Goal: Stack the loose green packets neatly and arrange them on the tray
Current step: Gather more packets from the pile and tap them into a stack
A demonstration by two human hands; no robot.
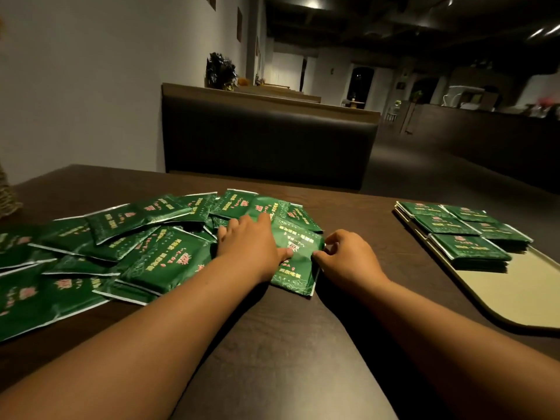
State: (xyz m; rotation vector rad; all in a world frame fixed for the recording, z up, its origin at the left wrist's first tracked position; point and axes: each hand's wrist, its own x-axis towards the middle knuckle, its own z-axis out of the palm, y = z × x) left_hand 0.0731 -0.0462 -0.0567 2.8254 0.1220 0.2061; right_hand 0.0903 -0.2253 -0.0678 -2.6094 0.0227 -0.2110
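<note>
Several loose green packets [127,247] lie scattered and overlapping across the left and middle of the dark table. My left hand [248,241] lies flat on the pile with fingers spread, its thumb on one green packet [298,262] at the pile's right edge. My right hand [342,256] pinches that packet's right edge between thumb and curled fingers. At the right, a pale tray [515,292] carries several neat stacks of green packets [466,237] at its far end.
The dark wooden table [272,344] runs to the near edge between my forearms. A dark upholstered booth bench [266,140] stands just beyond the far table edge. A woven object [7,192] shows at the far left.
</note>
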